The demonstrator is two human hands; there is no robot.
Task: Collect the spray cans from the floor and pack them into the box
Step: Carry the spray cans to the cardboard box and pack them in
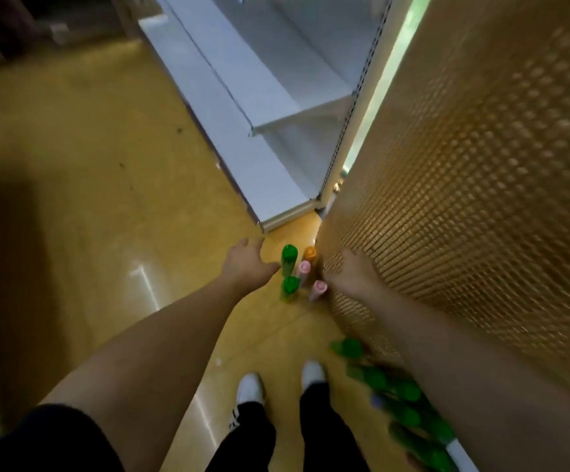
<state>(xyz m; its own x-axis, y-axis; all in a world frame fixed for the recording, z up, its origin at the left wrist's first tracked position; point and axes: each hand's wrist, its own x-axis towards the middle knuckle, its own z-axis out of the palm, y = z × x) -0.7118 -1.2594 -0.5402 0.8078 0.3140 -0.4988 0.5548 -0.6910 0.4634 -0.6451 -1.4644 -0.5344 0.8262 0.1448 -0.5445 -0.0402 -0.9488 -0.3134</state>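
Yellowish shop floor (pixel 89 165), white shelf unit (pixel 242 97) up ahead, big brown pegboard panel (pixel 464 165) along one side. A little cluster of spray cans (pixel 289 287) stands right at the foot of that panel: two green, two pink (pixel 304 267) and one orange (pixel 310 253), packed close together. More green cans (pixel 396 390) lie along the base of the panel, nearer the person's white shoes (pixel 251 386).

The left hand (pixel 248 264) is loose and empty, fingers spread, just beside the green ones. The right hand (pixel 355 270) hangs against the panel by a pink can; it's too blurry to tell what its fingers are doing.

Looks like the collecting step, nothing picked up yet. Next up is probably wrapping the fingers round one can without knocking its neighbours over. No box in view, so it'll need finding.
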